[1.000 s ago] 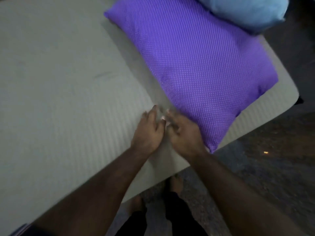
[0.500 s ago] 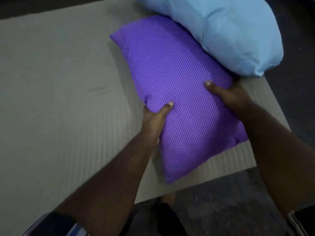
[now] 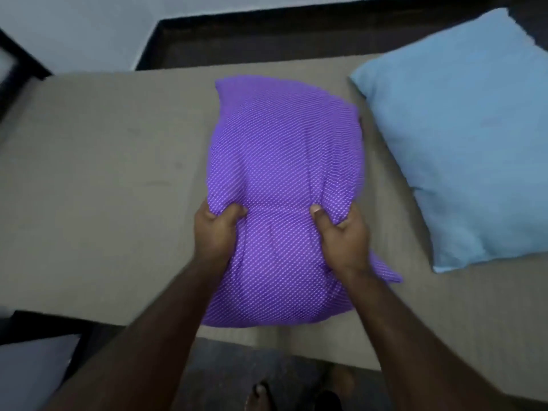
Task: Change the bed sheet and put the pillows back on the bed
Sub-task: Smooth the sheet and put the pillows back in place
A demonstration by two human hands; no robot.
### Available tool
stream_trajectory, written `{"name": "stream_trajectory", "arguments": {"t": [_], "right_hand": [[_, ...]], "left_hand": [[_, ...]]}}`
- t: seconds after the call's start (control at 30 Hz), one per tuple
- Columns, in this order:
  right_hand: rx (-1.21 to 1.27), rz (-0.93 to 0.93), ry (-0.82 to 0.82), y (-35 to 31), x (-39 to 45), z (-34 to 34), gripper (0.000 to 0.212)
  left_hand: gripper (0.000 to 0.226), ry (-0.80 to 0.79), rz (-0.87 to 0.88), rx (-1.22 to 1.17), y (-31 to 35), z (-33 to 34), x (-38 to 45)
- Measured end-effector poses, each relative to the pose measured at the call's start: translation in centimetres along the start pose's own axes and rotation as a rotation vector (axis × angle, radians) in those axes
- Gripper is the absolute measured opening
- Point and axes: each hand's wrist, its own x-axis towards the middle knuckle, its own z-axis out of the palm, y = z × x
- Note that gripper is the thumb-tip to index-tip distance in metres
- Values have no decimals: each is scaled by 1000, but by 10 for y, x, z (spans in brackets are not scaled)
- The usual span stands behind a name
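Moved: purple dotted pillow (image 3: 284, 173) now apart from blue pillow (image 3: 462, 143), turned lengthwise across bed (image 3: 103, 173) | hands: left hand (image 3: 216, 229) and right hand (image 3: 341, 235) shifted onto its middle, each clamped on bunched fabric | judgement: pillow being cleared or repositioned.

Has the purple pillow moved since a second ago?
Yes. The purple pillow, earlier tucked under the blue pillow, now sits apart to its left on the mattress, gripped by both hands.
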Motion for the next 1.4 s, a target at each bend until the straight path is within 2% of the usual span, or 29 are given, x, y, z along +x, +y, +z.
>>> {"name": "stream_trajectory", "arguments": {"t": [0.17, 0.27, 0.3, 0.37, 0.43, 0.5, 0.6, 0.73, 0.8, 0.93, 1.1, 1.2, 1.27, 1.4], "right_hand": [[-108, -96, -243, -27, -43, 116, 39], [-233, -147, -315, -25, -60, 168, 50], [-325, -147, -332, -16, -61, 182, 57], [-618, -102, -404, 8, -61, 201, 71], [-862, -59, -523, 30, -66, 210, 74], [-889, -31, -581, 39, -69, 212, 70], [-794, -64, -469, 29, -56, 198, 62], [-754, -78, -303, 7, -17, 149, 62], [-772, -74, -256, -3, 9, 116, 63], [-799, -65, -108, -20, 87, 2, 66], [-842, -55, 107, -15, 194, -181, 67], [-923, -16, 142, 7, 237, -273, 75], [-1029, 10, 154, 23, 258, -320, 81], [-1041, 157, 248, 36, 290, -376, 102]], "left_hand": [[22, 180, -33, -28, -14, -128, 10], [22, 198, -48, 11, -42, -186, 22], [29, 182, -83, 80, -57, -200, 29], [68, 142, -229, 368, -90, -221, 42], [89, 61, -307, 587, -119, -229, 45], [89, -48, -270, 734, -136, -222, 39], [75, 54, -127, 942, -129, -196, 25], [65, 53, 257, 906, -88, -128, 14], [64, 16, 297, 812, -70, -82, 9], [59, -194, 180, 511, -40, 48, -8], [62, -421, -54, 297, -21, 240, -33], [80, -489, -263, 177, -13, 338, -44], [88, -525, -332, 66, -13, 389, -50], [133, -535, -396, -5, -17, 451, -53]]}}
